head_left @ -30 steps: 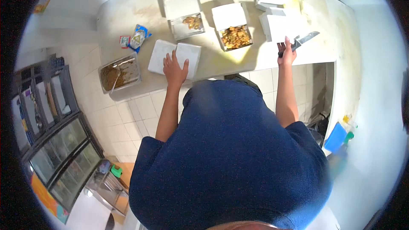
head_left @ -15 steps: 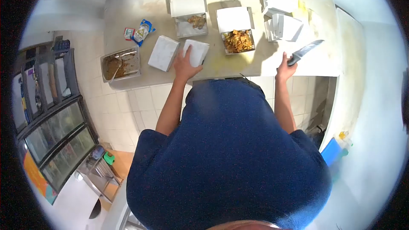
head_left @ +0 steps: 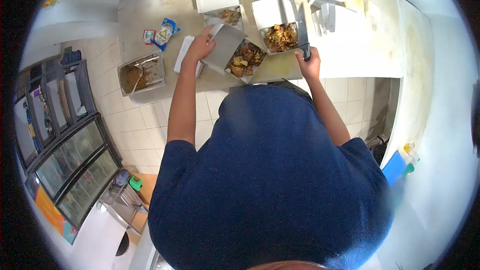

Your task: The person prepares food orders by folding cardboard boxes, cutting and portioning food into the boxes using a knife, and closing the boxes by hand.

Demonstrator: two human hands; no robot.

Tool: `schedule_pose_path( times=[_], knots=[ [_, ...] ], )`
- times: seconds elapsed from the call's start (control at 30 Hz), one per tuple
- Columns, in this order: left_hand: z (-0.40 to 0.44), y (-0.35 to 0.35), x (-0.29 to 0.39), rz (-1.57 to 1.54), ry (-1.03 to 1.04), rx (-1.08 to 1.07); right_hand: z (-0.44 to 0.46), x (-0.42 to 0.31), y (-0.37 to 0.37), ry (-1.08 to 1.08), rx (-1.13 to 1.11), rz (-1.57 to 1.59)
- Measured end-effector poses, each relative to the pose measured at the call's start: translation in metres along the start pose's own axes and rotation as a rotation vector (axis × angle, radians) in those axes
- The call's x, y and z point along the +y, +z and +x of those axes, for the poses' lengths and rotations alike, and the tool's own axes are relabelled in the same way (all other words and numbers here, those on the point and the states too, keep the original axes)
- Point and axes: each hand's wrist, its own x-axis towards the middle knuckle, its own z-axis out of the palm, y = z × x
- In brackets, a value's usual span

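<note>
Shifted: near box, shut half a second ago, is open; right hand came left.
Left hand: fingers on lid edge; can't tell if gripping.
Right hand: fingers wrapped round knife, blade toward twelve.
Near box: about twelve o'clock from the person, food inside.
Second food box: at its two.
Closed box: at nine.
</note>
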Motion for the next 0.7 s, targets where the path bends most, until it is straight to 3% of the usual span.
schedule_pose_path(
  times=[0.07,0.17,0.27,0.4,0.53,0.63,0.7],
  knots=[
    [0.003,0.002,0.002,0.116,0.105,0.062,0.002,0.011,0.006,-0.052,0.166,-0.057],
    [0.016,0.013,-0.001,0.155,0.208,0.127,0.007,0.028,0.009,0.236,0.017,-0.104],
    [0.029,0.025,0.020,0.148,0.256,0.125,0.014,0.059,0.033,0.294,0.054,0.080],
    [0.058,0.045,0.032,0.115,0.399,0.079,0.023,0.051,0.039,0.335,-0.006,0.070],
    [0.088,0.063,0.048,0.124,0.463,0.062,0.024,0.068,0.055,0.450,0.138,0.145],
    [0.092,0.068,0.061,0.219,0.514,0.213,0.018,0.058,0.048,0.465,0.150,0.033],
    [0.088,0.059,0.065,0.287,0.501,0.341,0.010,0.050,0.039,0.361,0.131,-0.042]
  ],
)
